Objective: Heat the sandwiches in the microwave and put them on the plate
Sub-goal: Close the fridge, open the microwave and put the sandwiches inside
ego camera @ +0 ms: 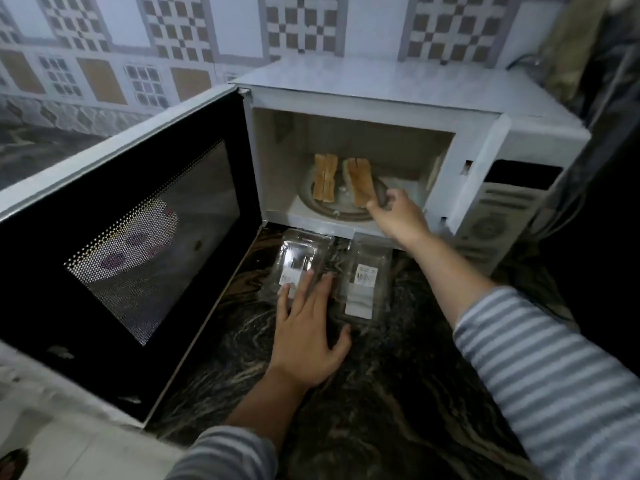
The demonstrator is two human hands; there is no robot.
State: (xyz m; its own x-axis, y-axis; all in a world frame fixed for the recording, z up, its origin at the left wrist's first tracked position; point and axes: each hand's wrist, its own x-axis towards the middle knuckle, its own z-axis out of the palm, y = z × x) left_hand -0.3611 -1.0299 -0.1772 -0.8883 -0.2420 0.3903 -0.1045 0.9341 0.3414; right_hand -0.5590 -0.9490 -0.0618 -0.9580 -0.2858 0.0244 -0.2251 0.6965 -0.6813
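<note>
Microwave [381,98]: white, sitting at 12 o'clock on the dark marbled bench [398,393]; door [121,237] swinging wide open to the left, black w/ dotted mesh window.
Turntable [332,213]: round glass plate inside the cavity, carrying both sandwiches.
Left sandwich [325,177]: lying at approx 10 o'clock on the turntable, long axis running front to back; toasted golden-brown crust showing, pale seam down the middle where the halves are meeting.
Right sandwich [360,181]: lying at approx 1 o'clock on the turntable, just beside the left one but apart from it; same golden-brown crust, a strip of pale green/white filling showing along its left edge; near end tilting toward the fingers.
Right hand [398,216]: reaching into the cavity from 4 o'clock, fingertips pinching the near end of the right sandwich.
Left hand [308,337]: lying flat, fingers straight and spread, gripping nothing; fingertips resting on the left clear container [301,261].
Containers: two clear plastic clamshells w/ white labels, sitting on the bench at 6 o'clock of the microwave mouth; right container [363,282] just beside the left one.
Sleeves: grey/white striped on both arms.
Wall: patterned tiles behind, at 12 o'clock.
</note>
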